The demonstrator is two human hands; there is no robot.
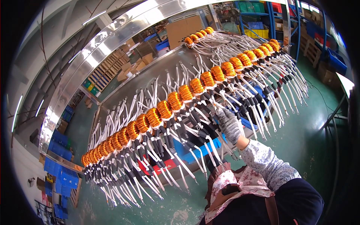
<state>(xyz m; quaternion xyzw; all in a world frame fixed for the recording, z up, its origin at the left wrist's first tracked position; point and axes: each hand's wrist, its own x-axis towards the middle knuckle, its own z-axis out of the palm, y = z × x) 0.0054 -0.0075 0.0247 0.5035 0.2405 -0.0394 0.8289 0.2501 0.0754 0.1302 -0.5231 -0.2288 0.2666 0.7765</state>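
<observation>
The grey-gloved right grip (228, 123) is among black-sleeved white cables (248, 102), closure indeterminable. Orange wire-wound ring coils (185, 93) stand beyond it.

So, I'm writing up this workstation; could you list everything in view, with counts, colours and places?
Long coil row: over twenty, copper-orange, diagonally across table
Short coil row: about five, copper-orange, far end
Leads: too many to count, white, many black-sleeved, both sides of long row
Table: one, grey, centre
Metal beam: one, silver, arching above
Blue bin: at least one, blue, beneath leads
Stacked bins: several, blue, left
Large carton: one, brown, background
Floor: one, green, below
Apron: one, floral, bottom
Right hand: one, grey-gloved, among leads
Left hand: not visible
</observation>
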